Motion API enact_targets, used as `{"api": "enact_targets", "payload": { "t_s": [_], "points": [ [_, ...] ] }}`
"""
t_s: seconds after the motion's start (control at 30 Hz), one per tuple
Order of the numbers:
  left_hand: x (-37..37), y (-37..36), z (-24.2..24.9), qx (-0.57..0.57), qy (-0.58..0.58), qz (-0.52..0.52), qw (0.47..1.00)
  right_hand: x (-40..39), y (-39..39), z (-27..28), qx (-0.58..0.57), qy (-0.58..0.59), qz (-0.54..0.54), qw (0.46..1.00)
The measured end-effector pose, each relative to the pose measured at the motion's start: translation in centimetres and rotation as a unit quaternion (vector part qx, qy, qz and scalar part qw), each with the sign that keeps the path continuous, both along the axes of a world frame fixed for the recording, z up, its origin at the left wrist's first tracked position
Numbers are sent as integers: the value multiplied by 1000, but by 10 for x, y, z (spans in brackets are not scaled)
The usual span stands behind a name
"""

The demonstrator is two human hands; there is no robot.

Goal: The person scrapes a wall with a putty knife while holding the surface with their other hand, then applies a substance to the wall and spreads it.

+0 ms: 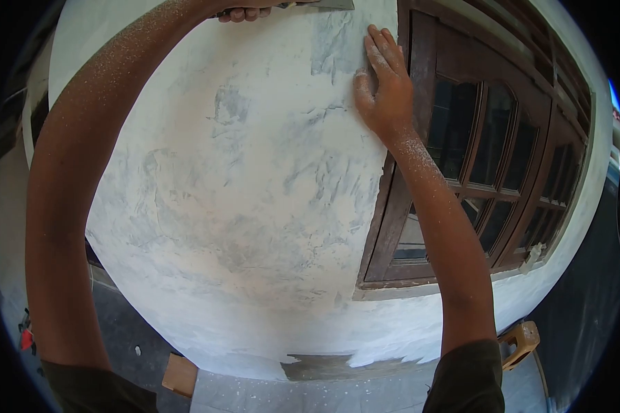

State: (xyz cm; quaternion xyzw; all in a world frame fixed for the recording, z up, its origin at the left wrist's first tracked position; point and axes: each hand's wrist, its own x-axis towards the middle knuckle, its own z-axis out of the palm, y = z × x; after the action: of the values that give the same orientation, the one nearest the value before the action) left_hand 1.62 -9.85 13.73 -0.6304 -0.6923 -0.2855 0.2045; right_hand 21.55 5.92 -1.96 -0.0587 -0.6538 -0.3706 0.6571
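At the upper edge of the view, my left hand [244, 14] is partly cut off, its fingers curled round a putty knife [334, 4]. The knife's flat metal blade points right, close to the wall; whether it touches cannot be made out. My right hand [386, 86] lies against the white patchy wall [255, 179] beside the window frame, fingers stretched upward and thumb apart, with nothing in it. White dust speckles both forearms. Grey bare patches and scrape marks show through the wall's pale coating.
A brown wooden window [489, 138] with several glass panes stands right of the wall. Below it on the floor is a yellowish stool [520, 342]. A brown block [180, 374] lies at lower left. White flecks dot the grey floor [255, 396] along the wall's foot.
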Motion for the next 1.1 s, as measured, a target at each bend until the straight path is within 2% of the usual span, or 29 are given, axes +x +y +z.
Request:
{"api": "enact_targets", "payload": {
  "t_s": [0.07,0.2,0.4,0.47,0.6,0.67,0.77,0.87,1.0,1.03,1.1],
  "points": [
    [-7,-9,-5,1,6,49,999,2,-1,-1,-1,-3,9,1000],
    [-10,-9,6,1,35,57,998,0,-2,-2,-4,2,9,1000],
    [0,3,5,9,36,3,999,1,0,0,-1,4,7,1000],
    [-14,-5,2,12,34,73,997,1,-2,-2,-9,1,24,1000],
    [-2,-3,15,12,70,85,994,-1,-1,0,-5,0,20,1000],
    [11,6,16,1,77,83,994,-1,-1,-1,-4,7,15,1000],
    [9,17,9,7,54,-16,998,0,1,-1,2,3,1,1000],
    [-3,2,5,1,49,42,998,2,-3,-2,-4,-5,16,1000],
    [-1,-3,11,-6,58,68,996,-1,-3,-1,0,-1,16,1000],
    [9,-1,9,-3,42,30,999,-2,-1,-1,1,0,17,1000],
    [9,3,4,1,41,20,999,0,0,-1,-1,1,15,1000]
  ]
}}
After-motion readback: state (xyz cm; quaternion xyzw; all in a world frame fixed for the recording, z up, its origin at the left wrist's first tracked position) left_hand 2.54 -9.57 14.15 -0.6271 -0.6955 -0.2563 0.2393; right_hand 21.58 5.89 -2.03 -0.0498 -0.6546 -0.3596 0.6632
